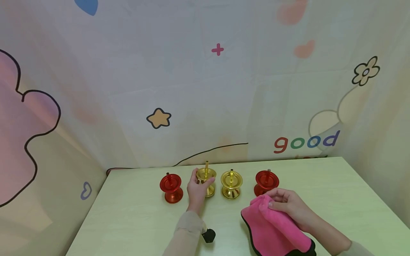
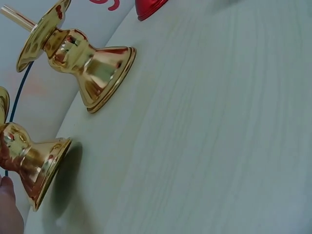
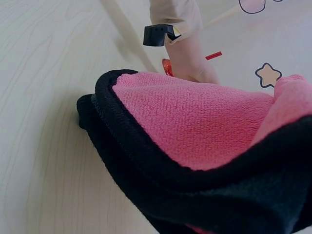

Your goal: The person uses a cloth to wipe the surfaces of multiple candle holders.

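Note:
Thumb and fingers of my left hand [image 1: 197, 192] grip a gold candle holder [image 1: 206, 174] by its dish and stem. In the left wrist view, a shadow lies beside the flared base of this gold candle holder [image 2: 36, 168]; I cannot tell whether it touches the table. My right hand [image 1: 293, 208] pinches a bunched pink towel [image 1: 272, 224] with black edging, which hangs down at the front right. Much of the right wrist view is filled by the towel [image 3: 195, 117]. A second gold candle holder [image 1: 231, 183] stands upright just right of the gripped one.
Red candle holders stand at both ends of the row, one on the left [image 1: 173, 186] and one on the right [image 1: 266, 180], close behind the towel. They share a pale wood-grain table [image 1: 128, 213]. A printed cloth backdrop [image 1: 192, 89] rises along the table's back edge.

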`<state>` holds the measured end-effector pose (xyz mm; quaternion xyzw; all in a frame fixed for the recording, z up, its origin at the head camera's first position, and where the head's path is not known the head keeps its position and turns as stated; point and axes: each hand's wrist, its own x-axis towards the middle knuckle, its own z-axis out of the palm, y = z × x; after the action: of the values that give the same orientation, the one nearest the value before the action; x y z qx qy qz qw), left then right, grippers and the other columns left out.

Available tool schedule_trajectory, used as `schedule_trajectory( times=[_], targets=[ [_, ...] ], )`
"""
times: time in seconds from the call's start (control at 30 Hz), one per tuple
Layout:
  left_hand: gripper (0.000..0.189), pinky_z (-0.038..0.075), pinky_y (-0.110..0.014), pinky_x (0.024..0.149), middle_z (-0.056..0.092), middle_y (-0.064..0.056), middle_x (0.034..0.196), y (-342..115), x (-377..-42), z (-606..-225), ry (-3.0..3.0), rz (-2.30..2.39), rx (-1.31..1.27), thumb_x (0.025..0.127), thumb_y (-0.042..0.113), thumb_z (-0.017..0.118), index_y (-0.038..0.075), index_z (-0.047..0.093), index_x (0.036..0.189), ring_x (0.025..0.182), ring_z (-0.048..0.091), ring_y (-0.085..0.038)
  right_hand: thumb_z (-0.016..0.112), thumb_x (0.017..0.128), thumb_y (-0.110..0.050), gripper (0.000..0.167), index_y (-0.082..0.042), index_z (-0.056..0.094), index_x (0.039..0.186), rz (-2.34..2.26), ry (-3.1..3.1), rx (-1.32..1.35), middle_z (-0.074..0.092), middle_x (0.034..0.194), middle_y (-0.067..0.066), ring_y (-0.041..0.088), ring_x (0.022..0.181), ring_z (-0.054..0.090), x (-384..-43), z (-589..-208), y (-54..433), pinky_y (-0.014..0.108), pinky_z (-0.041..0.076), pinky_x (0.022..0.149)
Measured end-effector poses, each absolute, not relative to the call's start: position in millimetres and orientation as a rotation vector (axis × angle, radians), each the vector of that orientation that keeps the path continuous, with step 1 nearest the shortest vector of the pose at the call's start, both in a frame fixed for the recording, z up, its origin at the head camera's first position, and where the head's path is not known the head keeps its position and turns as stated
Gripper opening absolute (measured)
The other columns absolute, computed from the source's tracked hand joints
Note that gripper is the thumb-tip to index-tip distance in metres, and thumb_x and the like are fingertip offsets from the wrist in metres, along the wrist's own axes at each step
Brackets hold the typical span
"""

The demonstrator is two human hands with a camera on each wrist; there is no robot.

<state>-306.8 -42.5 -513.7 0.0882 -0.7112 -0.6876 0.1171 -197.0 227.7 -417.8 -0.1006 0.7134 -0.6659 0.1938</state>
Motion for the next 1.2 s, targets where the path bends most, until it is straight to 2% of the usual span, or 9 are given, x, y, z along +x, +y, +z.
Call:
schedule_trajectory(
  times=[0.2, 0.33, 0.53, 0.7, 0.9, 1.03, 1.2],
  targets=[
    [0.082, 0.028, -0.038, 0.105, 0.042, -0.005, 0.136, -47.8, -297.6, -517.2, -2.128, -2.018, 0.232, 0.063, 0.03, 0.078, 0.016, 0.038, 0.134, 0.128, 0.035, -0.022, 0.058, 0.085, -0.017, 0.024, -0.009, 0.055, 0.107, -1.853, 2.019, -0.246, 0.066, 0.097, -0.005, 0.011, 0.088, 0.061, -196.0, -416.9, 227.4, 0.03, 0.052, 0.075],
    [0.085, 0.025, -0.038, 0.107, 0.038, -0.005, 0.139, -51.7, -291.7, -519.6, -2.163, -2.0, 0.188, 0.064, 0.03, 0.078, 0.013, 0.035, 0.136, 0.13, 0.032, -0.02, 0.059, 0.084, -0.019, 0.027, -0.007, 0.054, 0.108, -1.834, 2.03, -0.213, 0.066, 0.097, -0.003, 0.013, 0.086, 0.061, -195.5, -417.0, 227.3, 0.031, 0.053, 0.074],
    [0.092, 0.023, -0.042, 0.107, 0.031, -0.008, 0.142, -56.0, -285.3, -521.3, -2.259, -1.911, 0.152, 0.065, 0.032, 0.077, 0.011, 0.027, 0.139, 0.132, 0.025, -0.025, 0.059, 0.084, -0.019, 0.028, -0.006, 0.054, 0.108, -1.829, 2.038, -0.206, 0.065, 0.097, -0.003, 0.013, 0.086, 0.061, -195.7, -418.3, 227.1, 0.031, 0.053, 0.074],
    [0.097, 0.02, -0.047, 0.107, 0.018, -0.009, 0.147, -51.0, -272.8, -518.2, -2.294, -1.708, 0.143, 0.067, 0.035, 0.075, 0.013, 0.017, 0.142, 0.135, 0.017, -0.028, 0.058, 0.085, -0.018, 0.022, -0.011, 0.056, 0.105, -1.836, 2.037, -0.226, 0.065, 0.095, -0.006, 0.012, 0.086, 0.061, -195.8, -419.8, 228.6, 0.029, 0.053, 0.073],
    [0.09, 0.024, -0.051, 0.104, 0.014, -0.005, 0.149, -31.5, -252.3, -506.3, -2.152, -1.425, -0.056, 0.07, 0.032, 0.073, 0.01, 0.021, 0.14, 0.134, 0.02, -0.029, 0.058, 0.085, -0.017, 0.019, -0.013, 0.057, 0.104, -1.844, 2.036, -0.232, 0.066, 0.094, -0.007, 0.011, 0.085, 0.061, -196.0, -419.2, 230.8, 0.028, 0.052, 0.072],
    [0.089, 0.031, -0.05, 0.1, 0.018, -0.007, 0.147, -17.1, -245.9, -494.7, -2.101, -1.311, -0.256, 0.07, 0.028, 0.073, 0.007, 0.021, 0.14, 0.131, 0.026, -0.028, 0.057, 0.085, -0.016, 0.019, -0.013, 0.057, 0.104, -1.846, 2.04, -0.261, 0.066, 0.095, -0.007, 0.01, 0.086, 0.061, -196.2, -417.1, 230.4, 0.027, 0.052, 0.072],
    [0.09, 0.034, -0.049, 0.098, 0.019, -0.004, 0.147, -1.7, -248.3, -484.3, -2.245, -1.296, -0.394, 0.073, 0.034, 0.07, 0.014, 0.015, 0.142, 0.131, 0.029, -0.026, 0.056, 0.086, -0.014, 0.018, -0.016, 0.057, 0.103, -1.844, 2.068, -0.295, 0.066, 0.095, -0.009, 0.009, 0.086, 0.061, -196.5, -412.9, 230.7, 0.026, 0.052, 0.072]
  ],
)
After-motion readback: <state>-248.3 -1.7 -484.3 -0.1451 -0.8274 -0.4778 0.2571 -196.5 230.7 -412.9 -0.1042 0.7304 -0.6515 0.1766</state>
